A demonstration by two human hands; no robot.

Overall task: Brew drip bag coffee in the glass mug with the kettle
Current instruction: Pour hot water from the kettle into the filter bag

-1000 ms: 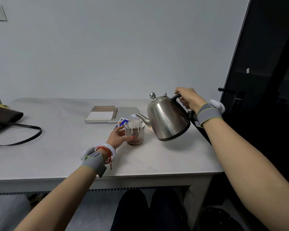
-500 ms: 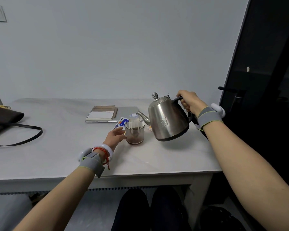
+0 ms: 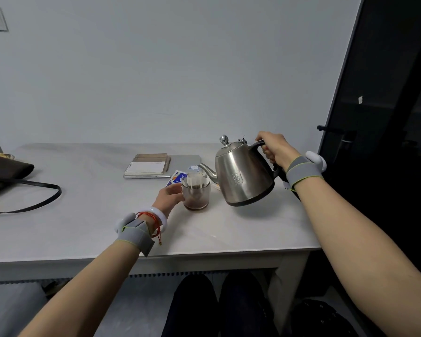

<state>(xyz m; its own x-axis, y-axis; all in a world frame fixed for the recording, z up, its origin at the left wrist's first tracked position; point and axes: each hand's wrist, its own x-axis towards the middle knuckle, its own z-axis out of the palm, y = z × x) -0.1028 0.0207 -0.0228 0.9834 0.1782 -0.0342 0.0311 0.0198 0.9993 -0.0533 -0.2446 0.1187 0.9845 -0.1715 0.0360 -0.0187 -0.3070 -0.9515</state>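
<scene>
Head view: a person at a pale worktop (image 3: 83,227) holds a kettle (image 3: 243,176) beside a glass mug (image 3: 197,194).

At centre frame, the mug stands on the worktop with a drip bag (image 3: 195,181) hung over its rim and brown coffee at the bottom. The left hand (image 3: 169,197) cups the mug's left side. Right of centre, the right hand (image 3: 275,148) grasps the black handle of the steel kettle, which is lifted and tilted, its spout reaching toward the drip bag. A notebook (image 3: 147,164) lies behind the mug, and a dark bag (image 3: 5,171) sits at the left edge.
</scene>
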